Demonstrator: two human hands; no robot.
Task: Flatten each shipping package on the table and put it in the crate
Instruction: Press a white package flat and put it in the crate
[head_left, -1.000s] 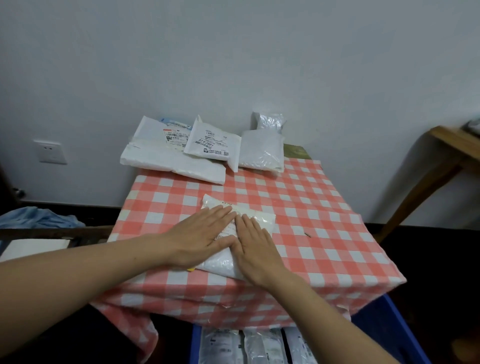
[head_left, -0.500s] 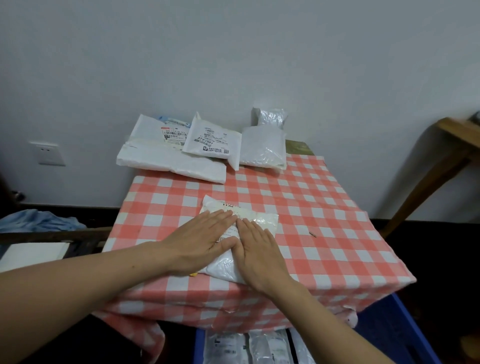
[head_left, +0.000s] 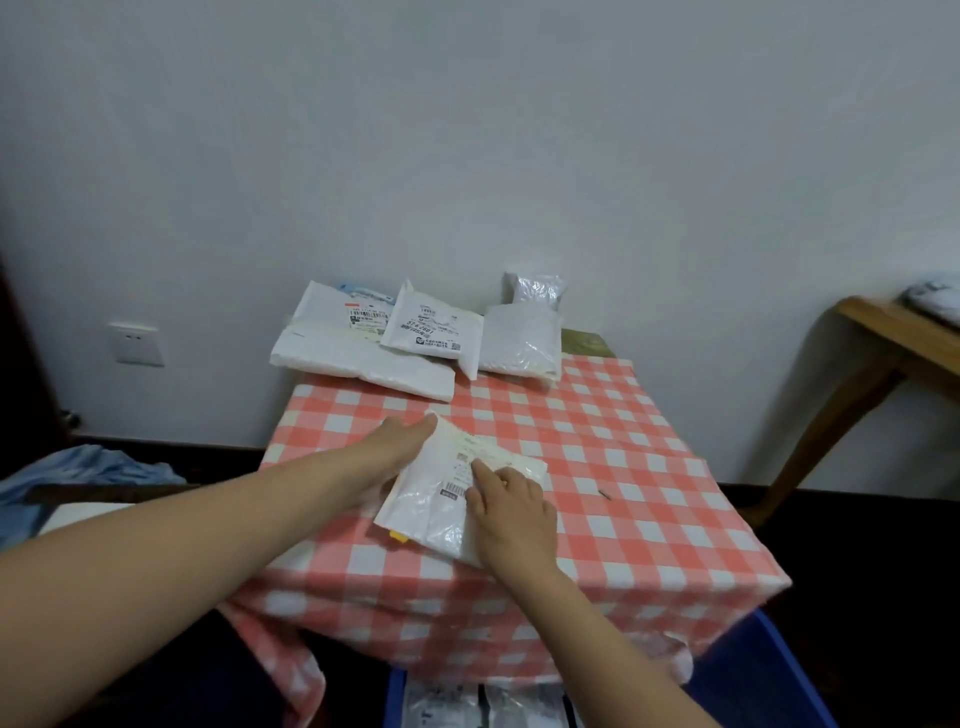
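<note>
The package (head_left: 441, 499) is pressed flat under the straight fingers of the right hand (head_left: 511, 514). Its left edge is raised over the extended fingers of the left hand (head_left: 395, 449), and whether that edge is pinched cannot be told. If the slick film is lifted from one side only, the package could slide out from under the right fingertips, puff up with trapped air, or be dropped short of the crate (head_left: 753, 670). The blue crate is seen below the wrists, with flattened packages (head_left: 447, 709) already laid inside. Well beyond the fingertips, waiting packages (head_left: 363, 358) are stacked at the far edge of the table (head_left: 623, 457).
</note>
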